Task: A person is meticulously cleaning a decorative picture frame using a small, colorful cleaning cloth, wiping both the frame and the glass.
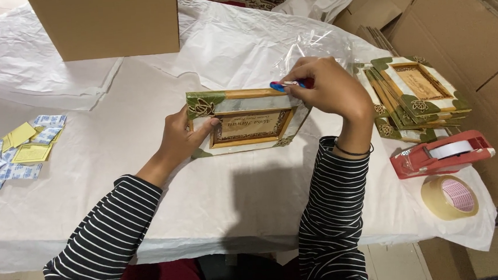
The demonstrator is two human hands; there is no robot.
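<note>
Head view down onto a table covered in white wrapping paper (90, 184). Left hand (182, 135) grips the left edge of a decorated wooden frame (248, 125), thumb laid across the front near the corner rosette, other fingers wrapped behind and out of sight. The frame sits mid-table, tilted up off the paper toward the camera, green leaf corners, engraved plaque in the middle. Right hand (326, 89) is at the frame's upper right corner, fingers curled together and pinching a small blue and red tool (289, 85), likely a cutter or pen, too small to say which. Its tip touches the frame's top edge. A black band circles the right wrist; both sleeves are black and white striped. A clear plastic bag (312, 49) lies crumpled just behind the right hand. To the right, a stack of similar frames (416, 98) lies fanned on the paper, well clear of the held frame. Near that stack, closer to the camera, a red tape dispenser (440, 154), and beside it a loose roll of tape (449, 197). Far left, a scatter of small blue and yellow packets (16, 151). A cardboard box (106, 22) stands at the back, flat cardboard sheets (461, 23) at the right.
</note>
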